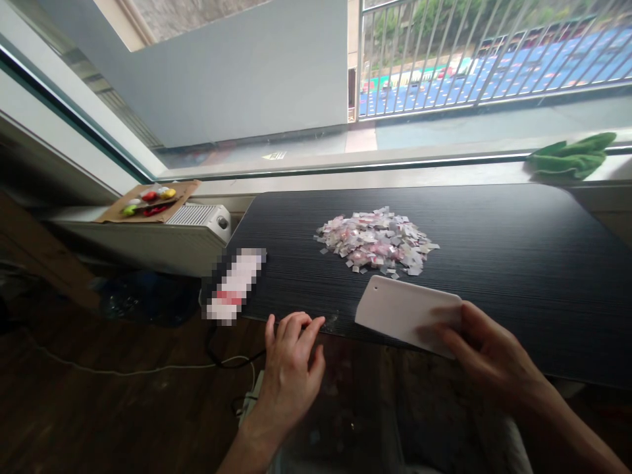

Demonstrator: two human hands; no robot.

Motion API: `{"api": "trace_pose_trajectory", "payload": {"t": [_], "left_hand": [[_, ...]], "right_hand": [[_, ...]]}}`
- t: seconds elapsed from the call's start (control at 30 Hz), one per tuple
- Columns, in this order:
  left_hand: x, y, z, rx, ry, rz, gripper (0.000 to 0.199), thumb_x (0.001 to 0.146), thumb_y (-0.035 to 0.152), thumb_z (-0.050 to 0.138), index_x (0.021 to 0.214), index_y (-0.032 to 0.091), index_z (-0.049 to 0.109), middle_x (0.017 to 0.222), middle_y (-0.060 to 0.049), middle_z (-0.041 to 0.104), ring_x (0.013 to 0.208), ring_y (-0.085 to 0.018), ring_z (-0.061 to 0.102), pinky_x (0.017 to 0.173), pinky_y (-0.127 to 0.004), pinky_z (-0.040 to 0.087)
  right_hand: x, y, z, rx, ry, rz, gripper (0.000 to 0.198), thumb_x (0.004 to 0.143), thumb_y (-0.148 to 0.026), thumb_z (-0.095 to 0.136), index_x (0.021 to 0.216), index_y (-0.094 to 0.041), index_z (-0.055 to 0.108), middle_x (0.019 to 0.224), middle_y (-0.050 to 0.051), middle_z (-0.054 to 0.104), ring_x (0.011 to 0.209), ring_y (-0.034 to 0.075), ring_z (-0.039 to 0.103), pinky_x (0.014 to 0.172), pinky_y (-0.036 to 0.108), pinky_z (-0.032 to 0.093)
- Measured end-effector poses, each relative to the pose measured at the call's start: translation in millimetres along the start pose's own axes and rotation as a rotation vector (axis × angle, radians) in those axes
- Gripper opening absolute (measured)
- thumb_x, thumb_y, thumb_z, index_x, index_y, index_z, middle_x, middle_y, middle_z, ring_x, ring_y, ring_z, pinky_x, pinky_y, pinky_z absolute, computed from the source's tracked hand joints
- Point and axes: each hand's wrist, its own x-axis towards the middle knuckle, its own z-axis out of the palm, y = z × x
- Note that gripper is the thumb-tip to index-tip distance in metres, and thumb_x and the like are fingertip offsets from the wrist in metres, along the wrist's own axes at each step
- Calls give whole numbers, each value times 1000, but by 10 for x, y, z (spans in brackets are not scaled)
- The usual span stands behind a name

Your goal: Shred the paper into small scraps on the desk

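Note:
My right hand (pixel 486 349) grips one end of a white, flat rectangular piece (pixel 399 313) with rounded corners and a small hole near its far corner. The piece is tilted above the table's front edge; its exact kind does not show. My left hand (pixel 296 362) is at the same edge, palm down, fingers bent and apart. Close to its index fingertip lies a small clear scrap (pixel 333 320), and I see nothing held in that hand. Beyond the white piece, a heap of small pale and pinkish cut bits (pixel 378 240) rests on the table.
The dark table (pixel 286 230) meets a window sill, where a green glove (pixel 573 157) lies at right. A blurred-out white and red item (pixel 237 283) sits at the left edge. Behind it are a radiator (pixel 202 220) and cardboard (pixel 118 207) with colourful objects. Cables (pixel 148 370) cross the floor.

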Motion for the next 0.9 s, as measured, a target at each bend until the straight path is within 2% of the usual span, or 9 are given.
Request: {"api": "trace_pose_trajectory", "payload": {"t": [0.17, 0.23, 0.37, 0.47, 0.67, 0.77, 0.9], "left_hand": [[0, -7, -8, -1, 5, -3, 38, 83, 10, 47, 117, 22, 59, 105, -7, 61, 105, -23, 57, 109, -61, 28], [-2, -26, -12, -6, 15, 15, 36, 84, 12, 47, 117, 23, 59, 105, -7, 61, 105, -23, 57, 109, -60, 28], [21, -82, -15, -8, 111, 75, 32, 86, 14, 47, 114, 22, 59, 105, -7, 61, 104, -23, 58, 107, -60, 30], [103, -111, -10, -16, 184, 119, 28, 86, 14, 49, 111, 21, 61, 103, -7, 61, 102, -23, 59, 107, -58, 31], [465, -128, 43, -74, 245, 168, 24, 85, 17, 51, 103, 21, 66, 100, -5, 62, 102, -23, 60, 111, -56, 26], [616, -139, 110, -93, 265, 171, 22, 84, 19, 51, 99, 22, 67, 98, -5, 62, 104, -23, 59, 111, -54, 25], [665, -157, 191, -106, 260, 199, 20, 83, 20, 53, 97, 22, 67, 95, -5, 63, 108, -25, 56, 111, -55, 24]], "right_hand": [[-76, -50, 34, -26, -65, -35, 18, 84, -40, 56, 86, -22, 61, 75, 2, 70, 66, 19, 66, 56, 27, 54], [-144, -108, 24, -8, -35, -64, 18, 84, -40, 57, 85, -23, 62, 74, 2, 71, 67, 19, 67, 58, 27, 55], [-204, -180, -204, 51, 321, 11, 22, 82, -44, 60, 93, -26, 61, 84, 4, 75, 84, 24, 71, 83, 37, 55], [-115, -96, -458, 56, 452, 47, 25, 79, -49, 65, 91, -28, 58, 82, 4, 76, 88, 27, 71, 89, 47, 52], [259, 232, -699, 235, 295, 40, 31, 73, -49, 71, 86, -24, 58, 78, 2, 74, 77, 24, 73, 80, 41, 57], [413, 249, -752, 189, 188, 40, 25, 71, -42, 71, 83, -23, 61, 78, 0, 73, 75, 22, 72, 76, 38, 58], [524, 173, -828, 57, 72, 10, 19, 69, -38, 69, 76, -22, 60, 72, -2, 69, 68, 19, 66, 65, 31, 57]]}}
